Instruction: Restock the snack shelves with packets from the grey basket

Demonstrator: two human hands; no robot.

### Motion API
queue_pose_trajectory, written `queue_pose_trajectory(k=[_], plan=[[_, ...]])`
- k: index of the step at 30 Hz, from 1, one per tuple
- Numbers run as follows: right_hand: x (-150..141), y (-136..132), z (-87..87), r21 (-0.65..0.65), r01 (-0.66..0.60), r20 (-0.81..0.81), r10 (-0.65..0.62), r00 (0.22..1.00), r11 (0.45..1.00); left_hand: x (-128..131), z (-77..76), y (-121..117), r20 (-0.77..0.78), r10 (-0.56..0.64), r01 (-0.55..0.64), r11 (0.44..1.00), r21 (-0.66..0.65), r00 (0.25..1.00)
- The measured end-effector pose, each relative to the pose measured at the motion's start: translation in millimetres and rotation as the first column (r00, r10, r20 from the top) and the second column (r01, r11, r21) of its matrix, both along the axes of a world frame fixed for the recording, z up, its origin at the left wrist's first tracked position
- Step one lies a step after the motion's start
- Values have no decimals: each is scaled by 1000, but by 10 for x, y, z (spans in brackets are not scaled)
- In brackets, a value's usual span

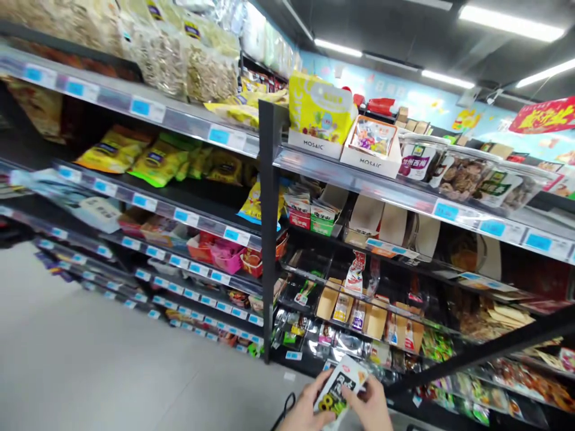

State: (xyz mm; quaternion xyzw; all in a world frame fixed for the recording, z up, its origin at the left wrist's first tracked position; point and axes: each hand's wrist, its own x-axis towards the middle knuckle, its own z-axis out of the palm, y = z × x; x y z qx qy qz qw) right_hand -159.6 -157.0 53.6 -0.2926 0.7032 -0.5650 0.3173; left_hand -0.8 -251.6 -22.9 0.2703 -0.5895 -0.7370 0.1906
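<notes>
A white snack box with a black panel and a picture of green rings is held low in the view, tilted, its printed face up. My left hand grips it along its left side, the fingertips bent onto the lower front. On the right side my right hand closes around it, with a thumb or finger lying on the face. Both wrists run out of the bottom edge. Just past the box are the low shelf trays of small packets.
A black shelf post rises ahead of me. Yellow snack bags lie on the left shelves; plastic jars and a yellow pouch stand on the right top shelf. A black slanted bar crosses the lower right. Grey floor extends left.
</notes>
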Motion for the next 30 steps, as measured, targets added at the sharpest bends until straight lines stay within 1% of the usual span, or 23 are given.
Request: queue_pose_trajectory(k=[2,3,5,7,9,11,12,13,14,17,18,20,22,25,27,30], plan=[[-166,-66,272,81,-153,-76,159,984,985,52,-35,-43,52,24,-23,999,-30,998],[-223,-90,392,122,-205,-121,219,968,971,78,-45,-61,59,32,-29,998,-54,998],[-265,-131,601,171,-239,-205,272,940,956,130,-42,-91,60,43,-36,993,-114,997],[-227,-179,785,187,-256,-245,297,923,948,178,-9,-115,54,62,-52,986,-160,997],[-158,-249,960,211,-340,-242,386,890,916,214,58,-136,27,78,-73,982,-173,997],[-110,-340,1122,242,-452,-213,501,839,859,237,165,-154,-24,106,-109,983,-145,994],[-103,-391,1191,252,-491,-184,540,822,834,244,233,-163,-56,122,-128,985,-114,991],[-108,-443,1247,253,-511,-145,555,819,822,250,310,-171,-89,141,-148,987,-70,986],[-126,-494,1288,243,-516,-100,550,829,822,255,392,-178,-121,169,-172,985,-13,978],[-223,-621,1322,169,-457,17,461,887,873,263,623,-188,-173,257,-226,957,179,951],[-259,-649,1310,144,-433,38,432,901,890,263,680,-185,-166,281,-238,942,238,945],[-319,-679,1272,118,-407,73,401,913,906,261,747,-169,-141,303,-246,914,324,942],[-355,-682,1230,110,-400,106,389,915,910,255,754,-143,-126,315,-248,892,378,941],[-384,-658,1172,90,-391,139,377,916,916,240,704,-99,-108,332,-258,867,426,937],[-412,-637,1131,79,-387,152,373,915,918,222,665,-78,-97,327,-255,862,438,940],[-486,-607,1072,77,-384,173,367,914,920,178,637,-54,-95,303,-234,869,435,948]])
